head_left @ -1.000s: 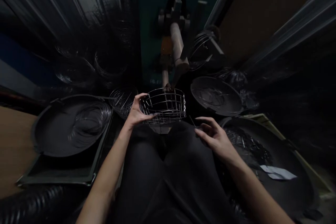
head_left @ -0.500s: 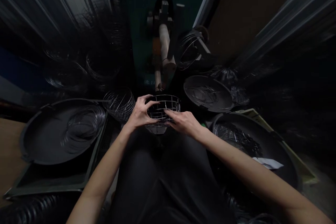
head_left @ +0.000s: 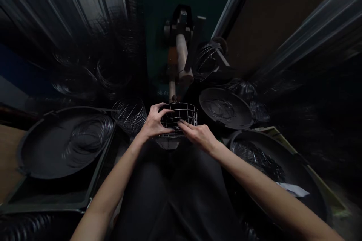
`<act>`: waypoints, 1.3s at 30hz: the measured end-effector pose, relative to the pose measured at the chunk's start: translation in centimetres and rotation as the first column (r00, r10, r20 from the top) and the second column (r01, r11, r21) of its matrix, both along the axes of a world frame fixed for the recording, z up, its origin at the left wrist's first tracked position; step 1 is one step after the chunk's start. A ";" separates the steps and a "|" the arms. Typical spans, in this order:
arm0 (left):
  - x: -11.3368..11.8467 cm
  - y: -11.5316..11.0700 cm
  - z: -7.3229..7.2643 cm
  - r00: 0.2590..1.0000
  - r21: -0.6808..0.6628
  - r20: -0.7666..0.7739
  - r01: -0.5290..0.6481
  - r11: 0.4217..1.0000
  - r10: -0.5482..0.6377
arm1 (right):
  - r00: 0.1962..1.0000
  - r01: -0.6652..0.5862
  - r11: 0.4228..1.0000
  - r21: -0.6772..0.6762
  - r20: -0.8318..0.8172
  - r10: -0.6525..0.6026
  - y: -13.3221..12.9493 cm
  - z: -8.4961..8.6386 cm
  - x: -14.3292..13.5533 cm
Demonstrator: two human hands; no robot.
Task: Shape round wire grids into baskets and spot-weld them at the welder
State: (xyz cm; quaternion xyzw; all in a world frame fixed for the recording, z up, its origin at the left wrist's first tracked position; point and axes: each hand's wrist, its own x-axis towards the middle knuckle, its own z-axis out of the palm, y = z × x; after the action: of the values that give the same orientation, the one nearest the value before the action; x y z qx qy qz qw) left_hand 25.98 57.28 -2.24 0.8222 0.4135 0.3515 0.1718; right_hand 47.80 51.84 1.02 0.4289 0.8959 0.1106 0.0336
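Note:
A round wire basket (head_left: pixel 183 111) stands in front of my knees, below the machine. My left hand (head_left: pixel 155 121) is curved around its left side, with thumb and fingers on the wires. At the basket's near right side is my right hand (head_left: pixel 196 131), its fingers pressed together against the wires. Beneath the basket a grey metal piece (head_left: pixel 169 144) shows between my legs. The lower fingers of both hands are partly hidden.
A machine with a thick cylindrical arm (head_left: pixel 182 51) rises ahead. To the left are a dark pan (head_left: pixel 42 147) holding wire rings and a stack of wire hoops (head_left: pixel 130 115). Two more pans (head_left: pixel 240 118) (head_left: pixel 308 192) with wire parts lie right.
The view has shifted slightly, so the machine sits lower in the picture. My right hand's fingers have drawn closer together at the basket; my left hand keeps its hold.

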 end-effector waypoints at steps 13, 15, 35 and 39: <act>-0.4 2.2 1.0 1.000 -0.002 0.002 0.005 1.000 -0.005 | 0.999 -0.040 0.997 0.062 0.006 0.040 2.6 1.6 -0.3; -0.3 2.6 1.2 1.000 -0.007 -0.001 0.005 1.000 -0.005 | 0.999 -0.041 0.998 0.054 0.008 0.041 2.9 1.9 -0.3; -0.4 5.6 2.4 0.999 -0.083 -0.013 -0.041 0.996 0.040 | 0.837 0.275 0.950 0.150 -0.523 -0.159 4.8 -0.1 -0.3; -0.5 6.5 2.4 1.000 -0.073 -0.005 -0.015 0.997 0.014 | 0.822 0.292 0.951 0.106 -0.535 -0.193 5.5 0.5 -0.5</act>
State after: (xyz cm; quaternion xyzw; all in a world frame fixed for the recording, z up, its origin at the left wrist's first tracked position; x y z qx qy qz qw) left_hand 25.51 63.80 0.16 0.8131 0.4324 0.3355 0.1983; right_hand 47.31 57.34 1.50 0.5546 0.7954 0.0677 -0.2348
